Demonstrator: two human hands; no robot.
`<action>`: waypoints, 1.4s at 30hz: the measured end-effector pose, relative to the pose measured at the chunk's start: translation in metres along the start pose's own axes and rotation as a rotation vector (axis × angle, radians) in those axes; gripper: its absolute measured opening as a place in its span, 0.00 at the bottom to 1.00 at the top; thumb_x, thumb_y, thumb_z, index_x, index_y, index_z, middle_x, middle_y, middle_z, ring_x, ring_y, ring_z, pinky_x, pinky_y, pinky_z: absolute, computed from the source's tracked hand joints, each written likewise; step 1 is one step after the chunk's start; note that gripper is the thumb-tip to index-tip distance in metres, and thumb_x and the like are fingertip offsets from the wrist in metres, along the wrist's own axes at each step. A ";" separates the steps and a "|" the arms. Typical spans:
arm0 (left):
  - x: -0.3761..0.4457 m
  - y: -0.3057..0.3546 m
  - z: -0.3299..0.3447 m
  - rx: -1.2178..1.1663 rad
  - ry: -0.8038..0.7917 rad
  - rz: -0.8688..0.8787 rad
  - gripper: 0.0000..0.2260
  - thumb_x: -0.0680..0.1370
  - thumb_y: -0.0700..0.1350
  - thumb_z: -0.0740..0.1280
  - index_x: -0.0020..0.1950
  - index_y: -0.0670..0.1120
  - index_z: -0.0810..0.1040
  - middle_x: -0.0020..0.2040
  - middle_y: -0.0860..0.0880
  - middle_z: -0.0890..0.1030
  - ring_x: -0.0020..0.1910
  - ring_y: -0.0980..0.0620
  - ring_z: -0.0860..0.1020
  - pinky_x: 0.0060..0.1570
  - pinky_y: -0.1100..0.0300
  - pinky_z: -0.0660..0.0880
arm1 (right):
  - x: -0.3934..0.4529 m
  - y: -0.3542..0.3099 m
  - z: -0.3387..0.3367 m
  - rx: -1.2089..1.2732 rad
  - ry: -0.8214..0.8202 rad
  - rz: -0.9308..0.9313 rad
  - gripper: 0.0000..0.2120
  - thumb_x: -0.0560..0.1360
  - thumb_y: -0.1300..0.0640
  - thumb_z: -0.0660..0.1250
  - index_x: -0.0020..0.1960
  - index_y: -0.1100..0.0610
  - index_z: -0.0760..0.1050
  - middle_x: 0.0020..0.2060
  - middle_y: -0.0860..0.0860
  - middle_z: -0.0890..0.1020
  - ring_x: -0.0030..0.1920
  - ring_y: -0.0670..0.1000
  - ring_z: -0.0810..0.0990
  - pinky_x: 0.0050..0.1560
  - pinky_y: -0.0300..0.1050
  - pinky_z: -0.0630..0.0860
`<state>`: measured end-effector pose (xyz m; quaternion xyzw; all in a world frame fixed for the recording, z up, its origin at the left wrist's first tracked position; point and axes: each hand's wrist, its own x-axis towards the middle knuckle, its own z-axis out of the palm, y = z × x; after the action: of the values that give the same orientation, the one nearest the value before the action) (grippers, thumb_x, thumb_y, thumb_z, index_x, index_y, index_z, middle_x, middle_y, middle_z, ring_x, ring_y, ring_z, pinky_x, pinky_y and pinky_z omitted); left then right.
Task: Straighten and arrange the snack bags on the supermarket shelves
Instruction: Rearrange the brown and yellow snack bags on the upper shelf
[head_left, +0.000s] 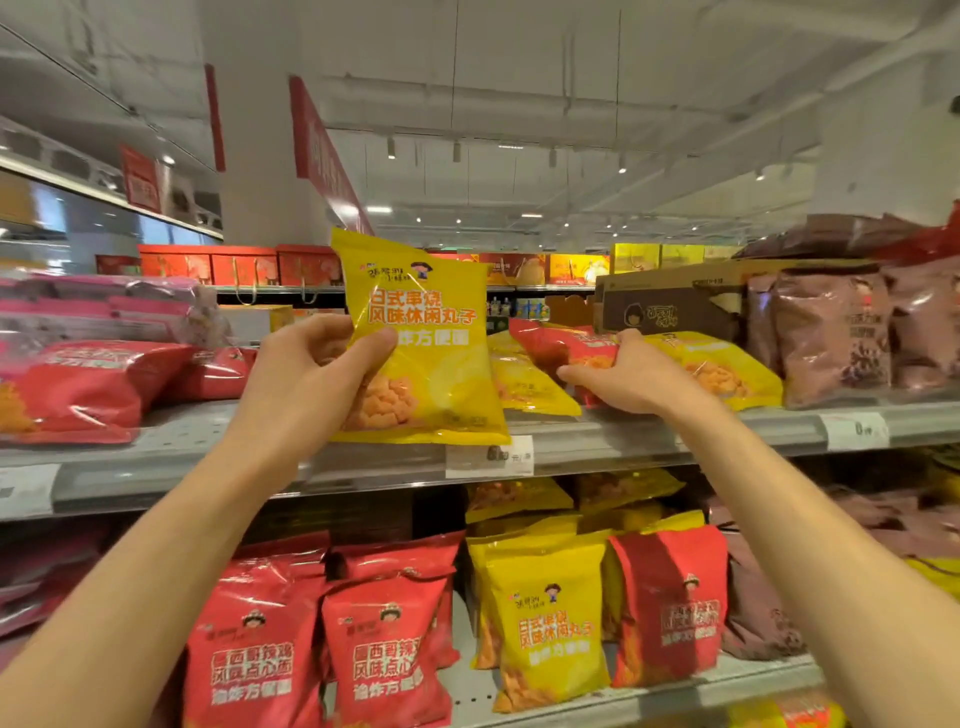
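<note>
Left hand (317, 364) pinches upright yellow bag (423, 353); right hand (631, 382) grips red bag (558, 345) — neighbours could slide off shelf (649, 431).

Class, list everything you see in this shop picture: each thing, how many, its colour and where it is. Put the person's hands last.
Held bag: one, yellow, upright above the upper shelf edge.
Flat bags: several, yellow and red, lying on the upper shelf.
Standing bags: several, red and yellow, lower shelf.
Brown bags: several, upper shelf, right.
Carton: one, brown, behind the flat bags.
Price tags: at least two, white, shelf edge.
Left hand: grips the held bag.
Right hand: on the flat bags.
</note>
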<state>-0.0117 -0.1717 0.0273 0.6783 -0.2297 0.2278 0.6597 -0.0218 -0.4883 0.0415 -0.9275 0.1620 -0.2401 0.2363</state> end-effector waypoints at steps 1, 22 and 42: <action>0.001 0.000 0.004 0.027 0.011 0.008 0.11 0.76 0.51 0.75 0.55 0.48 0.84 0.34 0.55 0.84 0.24 0.58 0.79 0.23 0.65 0.75 | 0.002 0.002 -0.001 0.043 0.009 -0.014 0.45 0.70 0.30 0.70 0.73 0.59 0.62 0.64 0.57 0.78 0.60 0.60 0.79 0.59 0.56 0.78; 0.052 0.027 0.185 0.327 -0.170 -0.082 0.15 0.80 0.51 0.72 0.46 0.38 0.83 0.40 0.43 0.87 0.37 0.47 0.86 0.44 0.52 0.84 | 0.000 0.088 -0.072 0.439 0.363 -0.254 0.32 0.70 0.36 0.75 0.67 0.44 0.67 0.47 0.34 0.75 0.47 0.39 0.78 0.48 0.44 0.75; 0.027 0.018 0.180 0.347 -0.215 0.152 0.12 0.85 0.52 0.62 0.62 0.49 0.81 0.50 0.53 0.85 0.48 0.53 0.84 0.49 0.54 0.81 | -0.021 0.095 -0.070 0.397 0.288 -0.283 0.39 0.70 0.35 0.74 0.75 0.47 0.63 0.63 0.47 0.76 0.60 0.49 0.79 0.61 0.56 0.78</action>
<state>0.0003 -0.3527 0.0534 0.7829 -0.3065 0.2392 0.4858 -0.0937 -0.5843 0.0391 -0.8329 0.0127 -0.4269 0.3518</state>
